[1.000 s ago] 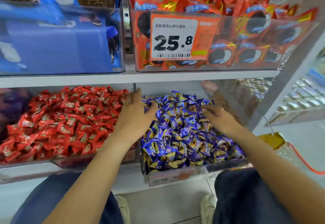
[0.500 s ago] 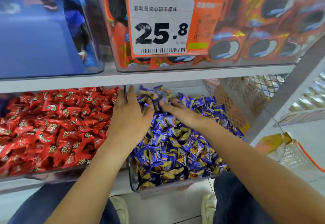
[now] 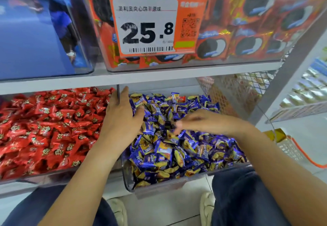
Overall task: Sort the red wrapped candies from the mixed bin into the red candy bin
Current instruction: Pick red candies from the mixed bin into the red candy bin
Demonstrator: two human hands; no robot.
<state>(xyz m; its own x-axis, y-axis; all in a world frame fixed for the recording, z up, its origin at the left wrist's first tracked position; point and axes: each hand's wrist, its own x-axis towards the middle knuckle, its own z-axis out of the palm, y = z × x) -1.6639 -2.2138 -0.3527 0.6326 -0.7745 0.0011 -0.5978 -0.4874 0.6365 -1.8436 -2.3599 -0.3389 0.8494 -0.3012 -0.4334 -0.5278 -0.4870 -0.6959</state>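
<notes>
The clear mixed bin [image 3: 159, 187] on the lower shelf is heaped with blue and yellow wrapped candies [image 3: 177, 151]. One red wrapped candy [image 3: 181, 98] shows at the back of that heap. To its left the red candy bin [image 3: 35, 177] is full of red wrapped candies. My left hand [image 3: 120, 117] lies flat with straight fingers over the divider between the two bins, thumb on the blue candies. My right hand [image 3: 203, 121] hovers low over the middle of the blue heap, blurred, fingers stretched leftward, nothing visibly held.
A shelf board [image 3: 141, 77] sits close above both bins. On it stand a clear bin of red cookie packs with a 25.8 price tag [image 3: 146, 27] and a bin of blue packs [image 3: 31, 36]. Wire mesh [image 3: 238, 91] closes the right side. My knees are below the bins.
My right hand has drawn back from the rear of the blue heap toward its middle. The left hand has stayed on the divider. The view has moved closer.
</notes>
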